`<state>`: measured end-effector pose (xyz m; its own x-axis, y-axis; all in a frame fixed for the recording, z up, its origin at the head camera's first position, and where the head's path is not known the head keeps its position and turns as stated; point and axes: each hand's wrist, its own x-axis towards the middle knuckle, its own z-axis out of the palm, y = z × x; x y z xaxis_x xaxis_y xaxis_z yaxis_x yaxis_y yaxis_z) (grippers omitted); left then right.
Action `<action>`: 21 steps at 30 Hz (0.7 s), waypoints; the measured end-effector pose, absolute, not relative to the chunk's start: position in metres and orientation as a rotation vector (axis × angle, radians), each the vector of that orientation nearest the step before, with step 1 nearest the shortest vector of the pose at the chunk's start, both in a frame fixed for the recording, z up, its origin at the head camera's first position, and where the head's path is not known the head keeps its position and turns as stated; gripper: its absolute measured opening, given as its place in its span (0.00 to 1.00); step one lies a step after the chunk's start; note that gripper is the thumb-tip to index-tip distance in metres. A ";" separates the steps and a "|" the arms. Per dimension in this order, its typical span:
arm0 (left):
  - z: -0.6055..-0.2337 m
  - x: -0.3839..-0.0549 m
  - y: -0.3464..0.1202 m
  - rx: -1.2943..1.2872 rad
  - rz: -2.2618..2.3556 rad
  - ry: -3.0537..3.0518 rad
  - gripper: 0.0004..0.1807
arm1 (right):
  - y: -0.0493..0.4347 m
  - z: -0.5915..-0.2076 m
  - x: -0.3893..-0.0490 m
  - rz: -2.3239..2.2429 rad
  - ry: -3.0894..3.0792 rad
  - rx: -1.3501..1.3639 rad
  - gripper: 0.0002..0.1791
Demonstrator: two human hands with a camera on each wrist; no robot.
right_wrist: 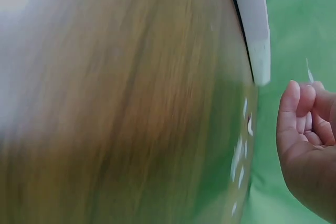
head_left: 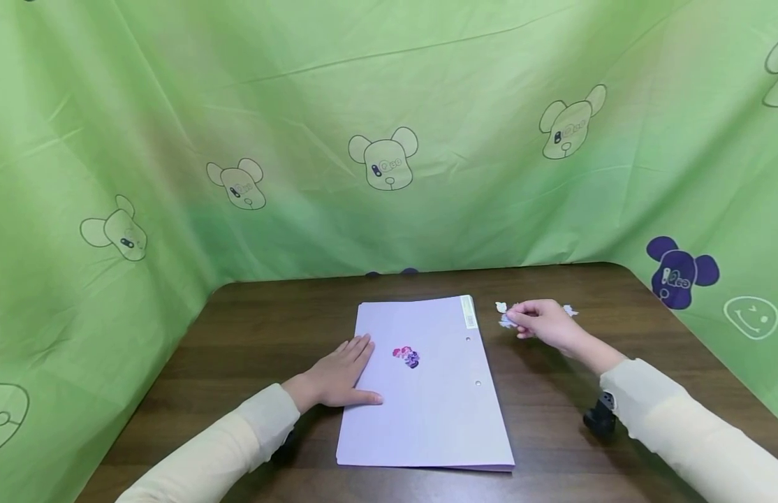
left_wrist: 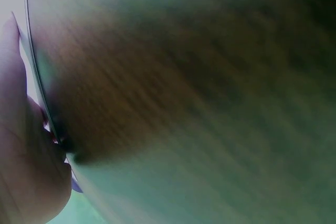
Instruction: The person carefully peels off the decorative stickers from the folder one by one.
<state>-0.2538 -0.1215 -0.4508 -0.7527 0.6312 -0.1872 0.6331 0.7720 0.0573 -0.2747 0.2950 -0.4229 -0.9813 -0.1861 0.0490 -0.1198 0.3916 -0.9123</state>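
Observation:
A lilac folder (head_left: 436, 419) lies flat on the table, with a small pink and purple cartoon sticker (head_left: 406, 356) on its cover. My left hand (head_left: 341, 374) rests on the folder's left edge, fingers straight and thumb spread; the left wrist view shows only part of it. Right of the folder, my right hand (head_left: 542, 323) is held above several small pale cutouts that look like stickers (head_left: 570, 310). In the right wrist view, the thumb and fingers pinch a thin whitish sticker (right_wrist: 309, 71), seen nearly edge-on. Its printed side cannot be made out.
The brown wooden table (head_left: 269, 314) reaches back to a green curtain (head_left: 313, 230) printed with bear heads. A pale label (head_left: 468, 311) marks the folder's top right corner, above two punched holes. A black device (head_left: 601, 417) sits at the right wrist.

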 end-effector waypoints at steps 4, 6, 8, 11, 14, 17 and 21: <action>-0.451 -0.254 -0.122 1.006 -0.011 2.775 0.59 | 0.313 -0.421 -0.272 -1.676 2.565 -0.241 0.18; -0.451 -0.254 -0.121 1.014 -0.005 2.778 0.59 | 0.322 -0.421 -0.270 -1.690 2.555 -0.212 0.19; -0.451 -0.254 -0.122 1.017 -0.003 2.778 0.59 | 0.331 -0.422 -0.270 -1.693 2.555 -0.187 0.20; -0.451 -0.254 -0.122 1.017 -0.006 2.778 0.59 | 0.344 -0.424 -0.269 -1.678 2.570 -0.150 0.20; -0.451 -0.254 -0.122 1.020 -0.004 2.778 0.59 | 0.355 -0.428 -0.269 -1.661 2.580 -0.112 0.21; -0.451 -0.254 -0.122 1.021 -0.009 2.776 0.59 | 0.364 -0.431 -0.269 -1.661 2.583 -0.064 0.20; -0.450 -0.254 -0.122 1.023 -0.005 2.776 0.59 | 0.373 -0.434 -0.270 -1.660 2.585 -0.033 0.19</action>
